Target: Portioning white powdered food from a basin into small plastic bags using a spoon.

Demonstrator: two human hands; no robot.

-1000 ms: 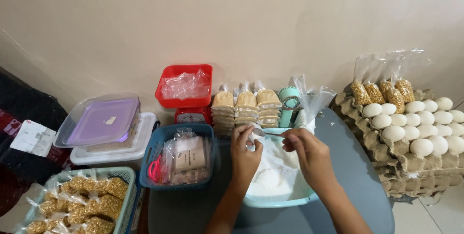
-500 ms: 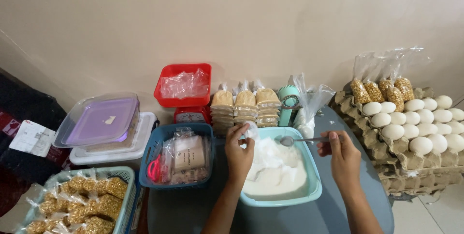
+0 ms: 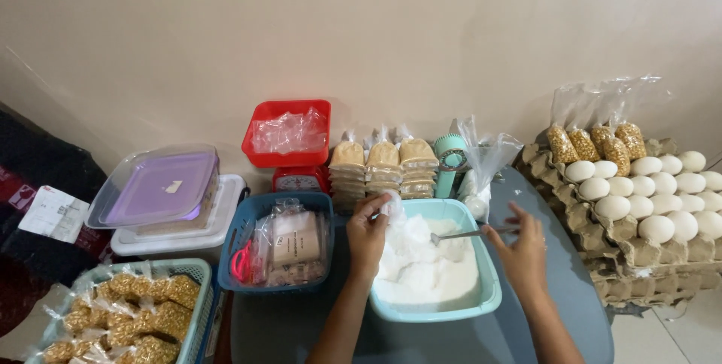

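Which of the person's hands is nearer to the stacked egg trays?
Right. The right hand holds a spoon over the light blue tub, just beside the egg trays; the left hand is across the tub, farther away.

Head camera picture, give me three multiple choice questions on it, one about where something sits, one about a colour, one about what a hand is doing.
1. Where does the red weighing scale stand?
A. against the wall, behind the blue basket
B. on top of the egg trays
C. inside the tub

2. What colour is the tub that holds the white powder?
A. red
B. light blue
C. purple

3. What is the right hand doing?
A. resting flat on the eggs
B. holding a metal spoon over the powder
C. lifting the purple lid

Answers:
1 A, the scale stands by the wall just beyond the blue basket.
2 B, the tub's rim and wall are light blue.
3 B, the fingers grip the spoon's handle and its bowl is over the powder, while the left hand holds a small clear bag.
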